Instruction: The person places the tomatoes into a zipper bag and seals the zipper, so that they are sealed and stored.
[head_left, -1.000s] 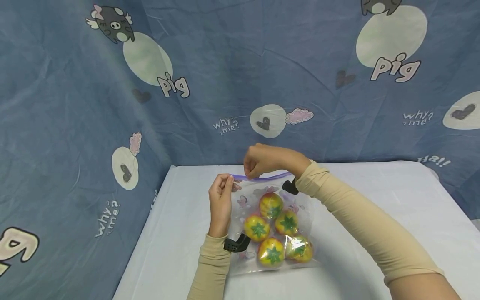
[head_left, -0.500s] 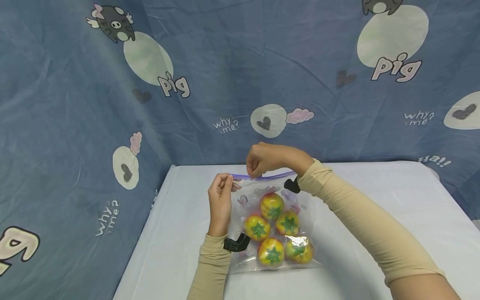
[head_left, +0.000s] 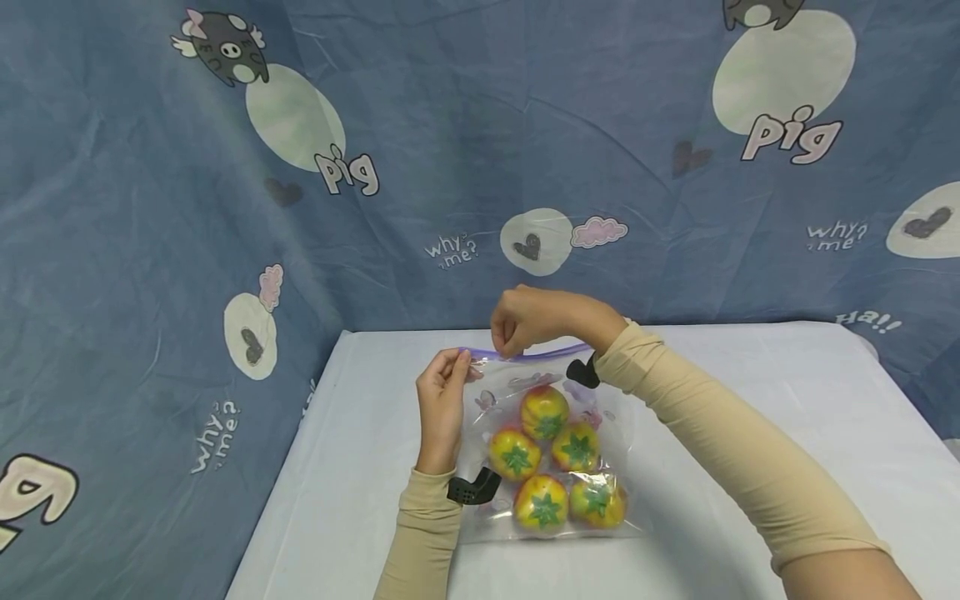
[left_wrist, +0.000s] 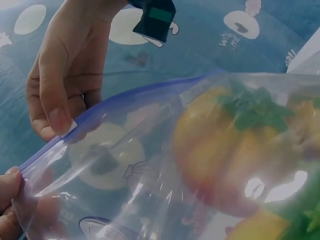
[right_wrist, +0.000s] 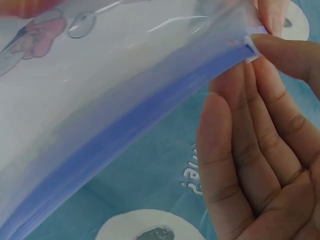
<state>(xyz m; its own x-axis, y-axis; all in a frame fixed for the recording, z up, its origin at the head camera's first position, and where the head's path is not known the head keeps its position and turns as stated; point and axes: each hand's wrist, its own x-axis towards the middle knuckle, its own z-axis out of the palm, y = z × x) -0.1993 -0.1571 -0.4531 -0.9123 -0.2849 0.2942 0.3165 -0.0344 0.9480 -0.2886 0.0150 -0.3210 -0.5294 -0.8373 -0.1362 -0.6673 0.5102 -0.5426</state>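
A clear zip bag point(head_left: 618, 417) with a purple zip strip point(head_left: 555, 353) stretches between my two hands. Inside are several round yellow-and-red fruits point(head_left: 543, 502) with green star-shaped tops, ribbed like small pumpkins. My left hand point(head_left: 441, 404) pinches the bag's upper left corner between thumb and fingers. Just right of it, my right hand point(head_left: 536, 318) comes down over the zip strip from above. In the right wrist view its thumb and forefinger pinch a small white slider point(right_wrist: 251, 47) on the strip, close to the left hand's fingertips. The strip right of the slider looks pressed flat.
A white table point(head_left: 360, 467) lies beneath the bag, with its back edge near the right hand. Behind and to the left hangs a blue printed cloth point(head_left: 420, 167). Black wrist cameras point(head_left: 474, 486) sit close over the bag.
My right hand has shifted very slightly to the right and holds its pinch on the slider. The left thumb has edged a little right at the corner; the bag has barely moved.
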